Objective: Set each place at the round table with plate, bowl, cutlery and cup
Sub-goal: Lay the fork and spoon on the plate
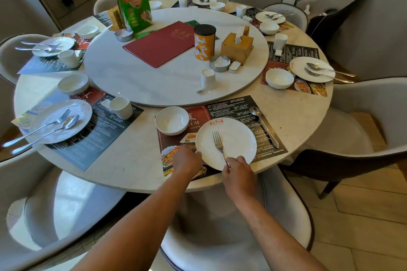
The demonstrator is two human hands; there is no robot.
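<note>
While right hand [239, 171] pinches fork [218, 142]

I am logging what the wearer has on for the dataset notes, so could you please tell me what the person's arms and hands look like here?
Both forearms are bare as far as the frame shows: no sleeves or cuffs are visible. The left hand and right hand are ungloved. I see no watch, bracelet or ring on the parts in view, and no markings.

Grey padded chairs [361, 116] ring the table; pale panelled walls [385, 28] fill the top, wood floor [363, 204] lower right
</note>
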